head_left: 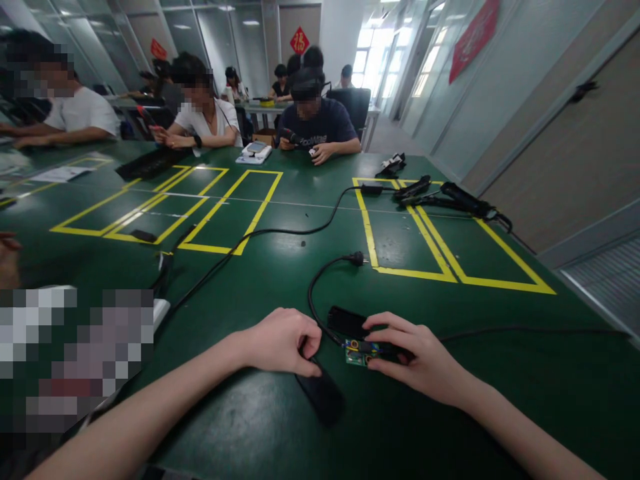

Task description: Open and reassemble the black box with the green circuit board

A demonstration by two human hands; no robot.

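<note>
My left hand (284,340) is closed on one end of a long black plastic cover (324,395), which tilts down toward me. With fingers and thumb, my right hand (419,357) grips a small green circuit board (354,359) carrying coils and coloured wires. Part of the board is hidden under my fingers. Just behind it lies another black casing piece (345,320), close to my right fingertips. A black power cord (311,293) runs from the board and curves round to a plug (357,259) on the green table.
A long black cable (287,231) crosses the green table (240,413) to an inline box (371,190). Bundled black cables (450,197) lie at the far right, over yellow tape rectangles. A scale (255,152) stands at the far edge, where several people sit.
</note>
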